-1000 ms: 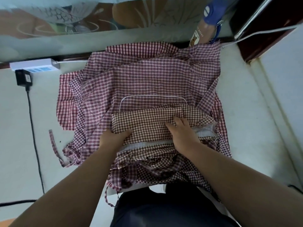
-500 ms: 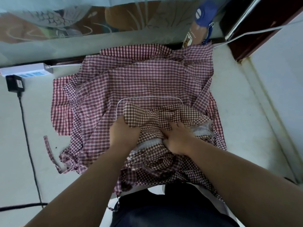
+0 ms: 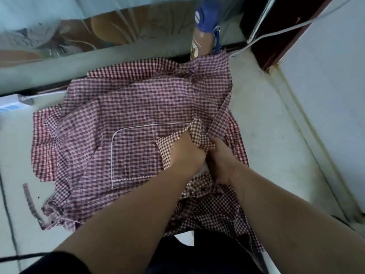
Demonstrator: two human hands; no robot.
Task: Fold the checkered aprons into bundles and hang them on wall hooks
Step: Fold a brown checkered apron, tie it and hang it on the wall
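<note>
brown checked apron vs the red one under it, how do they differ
Colour: the brown apron is brown and cream; the red apron is maroon and pink. Pose: the brown apron is bunched, gripped by the left hand and right hand; the red apron lies spread out. The red apron shows a white-piped pocket; the brown apron shows none. Both are checkered cloth.

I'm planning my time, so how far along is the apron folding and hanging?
Done: no finished bundle or hung apron shows. In hand: the left hand and right hand both grip the brown checkered apron, bunched between them. Left: the red checkered aprons lie spread underneath, unfolded. No wall hooks are in view.
</note>
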